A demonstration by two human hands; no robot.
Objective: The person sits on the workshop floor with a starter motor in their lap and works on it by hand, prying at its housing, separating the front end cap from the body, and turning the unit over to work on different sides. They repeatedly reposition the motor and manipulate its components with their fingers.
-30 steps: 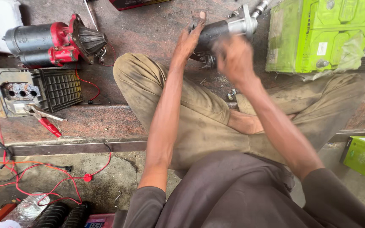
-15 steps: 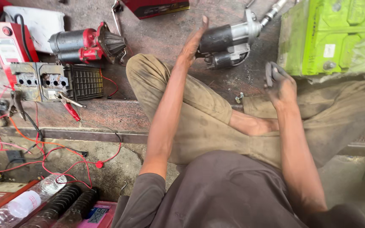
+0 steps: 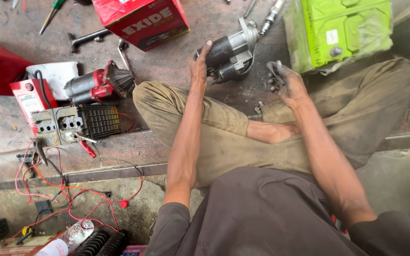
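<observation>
We sat cross-legged on the floor (image 3: 176, 61), and our left hand (image 3: 199, 66) was closed around the dark body of the starter motor (image 3: 231, 52), thumb up on top, holding it upright just beyond our knee. Our right hand (image 3: 285, 83) was loosely cupped, fingers half curled, and it carried some small dark parts (image 3: 274, 78) in the palm; we could not tell what kind they were. It stood just beside the motor, not touching it.

To do this step well, we judged that the left hand should keep the motor steady against the floor, so it would not roll. The right hand should stay level, because the small parts could slip out and be lost among the dirt. It seemed wise to bring one piece at a time.

The floor was rough concrete, stained and dusty, with a step down towards us. On the left lay an open battery (image 3: 79, 124) with pliers (image 3: 84, 142) on it and red wires (image 3: 72, 199) running down over the step. Behind it rested a second motor (image 3: 98, 85) with red parts, and a red tester (image 3: 30, 100). Farther away stood a red box (image 3: 141, 19), a green battery (image 3: 340, 33) in plastic wrap, a shaft (image 3: 271, 12) and a screwdriver (image 3: 51, 14).
</observation>
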